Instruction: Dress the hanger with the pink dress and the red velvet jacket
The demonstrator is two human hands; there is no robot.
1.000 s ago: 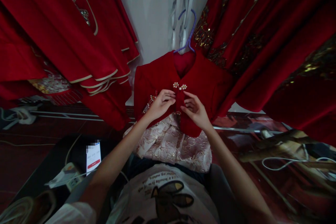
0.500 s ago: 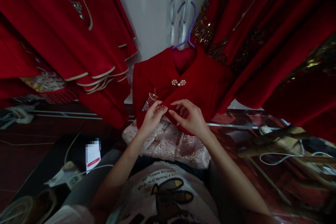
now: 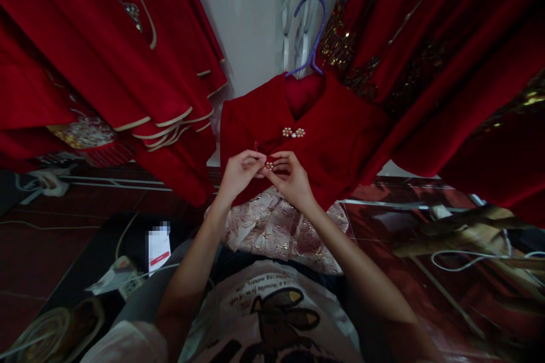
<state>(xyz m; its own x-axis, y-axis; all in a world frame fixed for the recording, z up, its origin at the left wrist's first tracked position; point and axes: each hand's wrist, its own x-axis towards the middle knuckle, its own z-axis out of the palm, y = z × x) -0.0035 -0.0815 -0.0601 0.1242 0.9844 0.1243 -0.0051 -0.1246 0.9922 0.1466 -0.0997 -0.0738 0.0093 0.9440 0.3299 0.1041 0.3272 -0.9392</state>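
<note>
A red jacket hangs on a purple hanger in front of me, its lower part reaching toward my lap. My left hand is closed, thumb and fingers pinching at the jacket's front edge. Opposite it, my right hand is closed too, its fingertips meeting the left ones. Between the fingertips shows a small pearl flower clasp, partly hidden by them. Above sits a fastened pearl flower clasp. Pale brocade fabric with a metallic pattern lies below the jacket, over my lap.
Red garments with light piping hang at the left; sequinned red garments hang at the right. A white sheet or card and a power strip lie lower left. Wooden pieces and a cable lie at the right.
My right hand has moved left and closed against my left hand around the small clasp. The beaded tassel at the left is now covered by my left hand. The view has shifted slightly.
</note>
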